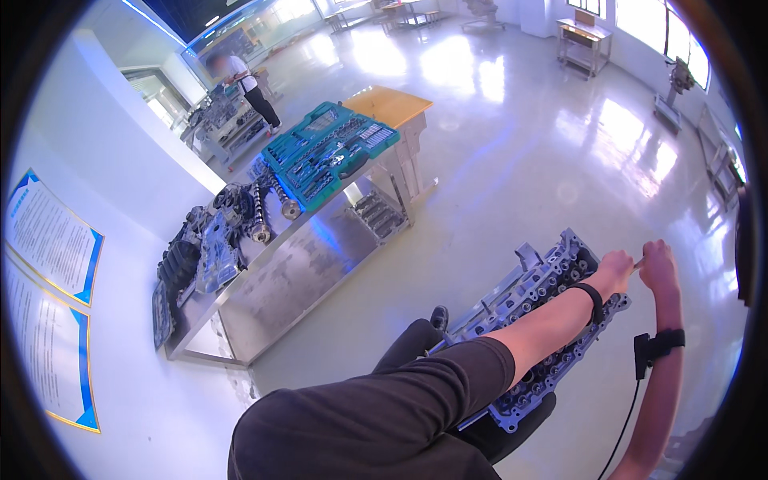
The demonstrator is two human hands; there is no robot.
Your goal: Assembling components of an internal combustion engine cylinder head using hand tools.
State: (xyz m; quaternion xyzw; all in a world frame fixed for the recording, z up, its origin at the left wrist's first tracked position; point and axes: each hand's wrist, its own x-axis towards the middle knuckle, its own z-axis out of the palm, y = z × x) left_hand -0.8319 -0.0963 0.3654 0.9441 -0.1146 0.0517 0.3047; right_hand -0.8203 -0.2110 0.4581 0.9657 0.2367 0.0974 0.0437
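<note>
My left hand [614, 271] is closed above the far right end of a grey metal cylinder head [512, 307]. Close beside it on the right, my right hand [658, 265] is closed too. A thin, small piece [638, 266] shows between the two hands, its ends hidden in my fingers, and its kind cannot be made out. The cylinder head lies slantwise over my dark-clothed legs, its rows of bores and valve parts facing up. My left forearm crosses over it and hides its middle. A black strap [666, 342] with a cable is round my right forearm.
Left of me stands a metal workbench [296, 280] with an open teal tool case [308, 200], camshafts [260, 214] and dark engine parts [182, 262]. A yellow-topped bench [392, 104] adjoins it. Farther back, a person [254, 96] stands by another parts-covered table.
</note>
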